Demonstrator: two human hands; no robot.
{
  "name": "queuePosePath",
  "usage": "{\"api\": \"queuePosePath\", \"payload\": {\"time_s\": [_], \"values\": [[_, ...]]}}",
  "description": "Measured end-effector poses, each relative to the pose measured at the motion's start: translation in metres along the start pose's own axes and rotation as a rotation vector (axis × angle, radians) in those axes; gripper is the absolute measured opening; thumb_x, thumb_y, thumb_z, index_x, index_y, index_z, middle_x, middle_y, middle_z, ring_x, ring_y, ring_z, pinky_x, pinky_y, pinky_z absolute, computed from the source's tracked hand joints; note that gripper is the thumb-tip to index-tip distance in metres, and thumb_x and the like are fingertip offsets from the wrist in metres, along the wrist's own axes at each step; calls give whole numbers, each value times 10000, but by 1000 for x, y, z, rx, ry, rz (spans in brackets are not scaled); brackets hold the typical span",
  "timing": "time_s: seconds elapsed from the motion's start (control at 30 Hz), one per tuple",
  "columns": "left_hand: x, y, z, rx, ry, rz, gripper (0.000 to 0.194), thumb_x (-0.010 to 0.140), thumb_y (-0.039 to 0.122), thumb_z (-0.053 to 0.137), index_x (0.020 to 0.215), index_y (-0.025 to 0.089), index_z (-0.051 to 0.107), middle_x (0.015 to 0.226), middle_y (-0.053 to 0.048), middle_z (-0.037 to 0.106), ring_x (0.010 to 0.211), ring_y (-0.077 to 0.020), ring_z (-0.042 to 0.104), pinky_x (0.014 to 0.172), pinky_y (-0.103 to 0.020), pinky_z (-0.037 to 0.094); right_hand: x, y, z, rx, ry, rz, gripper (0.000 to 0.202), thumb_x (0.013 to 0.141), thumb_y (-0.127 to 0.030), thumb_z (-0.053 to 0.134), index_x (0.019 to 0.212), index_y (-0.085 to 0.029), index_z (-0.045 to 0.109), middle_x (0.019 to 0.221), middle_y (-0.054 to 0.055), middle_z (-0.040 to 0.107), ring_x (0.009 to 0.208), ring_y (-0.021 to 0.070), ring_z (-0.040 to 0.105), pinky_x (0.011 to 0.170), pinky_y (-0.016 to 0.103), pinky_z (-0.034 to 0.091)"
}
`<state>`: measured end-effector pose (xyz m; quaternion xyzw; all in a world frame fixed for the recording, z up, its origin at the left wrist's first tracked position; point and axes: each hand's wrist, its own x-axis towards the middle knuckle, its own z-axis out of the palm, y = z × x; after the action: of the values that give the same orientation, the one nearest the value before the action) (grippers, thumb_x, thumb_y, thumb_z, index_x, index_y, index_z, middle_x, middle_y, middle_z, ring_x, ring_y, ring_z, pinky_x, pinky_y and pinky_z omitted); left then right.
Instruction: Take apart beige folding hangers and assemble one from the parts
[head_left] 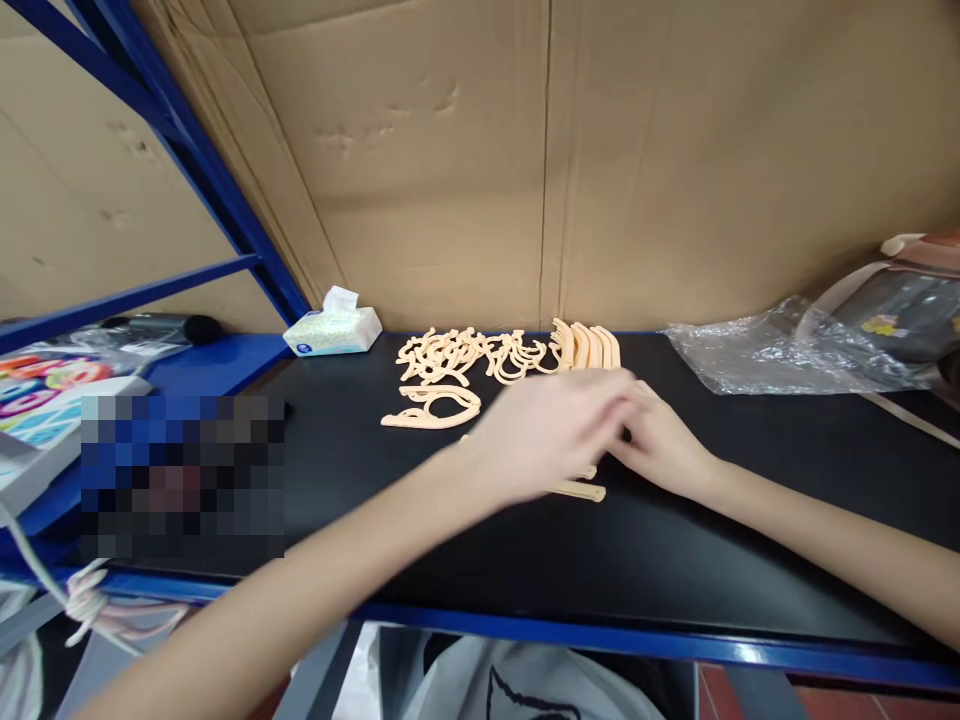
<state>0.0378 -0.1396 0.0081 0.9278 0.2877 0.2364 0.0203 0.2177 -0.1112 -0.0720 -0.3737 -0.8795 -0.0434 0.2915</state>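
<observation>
My left hand (pixel 551 430) reaches across the middle of the black tabletop, blurred by motion, its fingers curled in. It meets my right hand (pixel 664 435), whose fingers are bent and pinched together. Anything between the fingertips is hidden. Beneath my left hand, beige plastic strips (pixel 581 490) lie partly covered on the table. To its left rests a folded beige plastic hanger (pixel 435 407). Behind it are a loose pile of small hooked pieces (pixel 442 352), several curved pieces (pixel 517 355) and a neat row of hanger arms (pixel 589 347).
A tissue pack (pixel 334 328) stands at the back left, near a blue metal frame (pixel 187 150). Clear plastic wrap (pixel 787 350) and a see-through bag (pixel 900 305) lie at right. A cardboard wall (pixel 450 170) closes off the back. A blue edge (pixel 600 632) runs along the front.
</observation>
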Motion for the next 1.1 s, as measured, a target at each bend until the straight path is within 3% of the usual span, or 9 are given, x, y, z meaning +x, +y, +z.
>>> {"api": "queuePosePath", "payload": {"time_s": [0.07, 0.13, 0.23, 0.3, 0.5, 0.63, 0.77, 0.9, 1.1], "values": [[-9, -36, 0, 47, 73, -63, 188, 943, 220, 378, 913, 170, 557, 852, -18, 625, 767, -138, 583, 639, -248, 441, 1, -1, 1, 20, -12, 8, 123, 895, -209, 463, 974, -207, 558, 980, 45, 630, 934, 190, 559, 797, 336, 412], [-22, -61, 4, 99, 76, -76, 177, 933, 209, 399, 895, 165, 566, 857, -24, 623, 777, -139, 572, 661, -248, 442, 2, -3, 1, 40, -27, 19, 127, 895, -195, 457, 956, -210, 568, 950, 37, 621, 918, 184, 554, 787, 331, 406], [-43, -78, 11, 108, 3, 23, 190, 924, 194, 411, 937, 160, 597, 868, -33, 638, 822, -143, 577, 710, -250, 461, 4, -4, 2, 39, -26, 44, 127, 891, -191, 461, 924, -208, 582, 941, 37, 610, 908, 179, 550, 779, 327, 409], [-52, -79, 14, 109, -61, 81, 227, 931, 192, 398, 1004, 160, 610, 927, -45, 648, 860, -139, 589, 732, -242, 478, 4, -3, 2, 40, -25, 70, 129, 891, -188, 459, 909, -205, 585, 951, 39, 609, 915, 177, 554, 785, 329, 415], [-63, -74, 22, 166, -83, 194, 285, 936, 264, 415, 1092, 158, 629, 1141, -69, 639, 1024, -181, 603, 838, -300, 525, 3, 1, 7, 1, -57, 130, 127, 875, -191, 481, 942, -210, 587, 1085, 53, 599, 1020, 194, 553, 846, 365, 431], [-66, -73, 21, 168, -132, 103, 338, 938, 325, 413, 1162, 158, 603, 1224, -79, 603, 1090, -204, 587, 896, -338, 513, 2, 2, 8, -16, -109, 146, 132, 878, -196, 477, 951, -205, 587, 1116, 55, 596, 1046, 198, 546, 881, 379, 432], [-66, -73, 16, 118, -251, -6, 412, 945, 393, 384, 1289, 201, 504, 1329, -56, 524, 1183, -187, 526, 984, -328, 452, 3, 1, 7, -12, -131, 125, 148, 878, -190, 474, 962, -203, 596, 1120, 49, 602, 1036, 196, 550, 900, 387, 429], [-66, -72, 13, 97, -343, -17, 569, 932, 489, 363, 1403, 171, 337, 1436, -97, 381, 1305, -213, 390, 1064, -363, 358, 3, 0, 5, 35, -115, 59, 151, 877, -187, 479, 961, -206, 602, 1114, 44, 608, 1029, 188, 552, 910, 382, 427], [-65, -71, 16, -28, -429, -22, 701, 895, 571, 376, 1448, 172, 215, 1508, -96, 201, 1390, -227, 205, 1127, -402, 236, 3, -3, 4, 54, -153, -50, 156, 898, -207, 460, 959, -210, 604, 1071, 40, 623, 986, 172, 565, 900, 377, 426]]}}
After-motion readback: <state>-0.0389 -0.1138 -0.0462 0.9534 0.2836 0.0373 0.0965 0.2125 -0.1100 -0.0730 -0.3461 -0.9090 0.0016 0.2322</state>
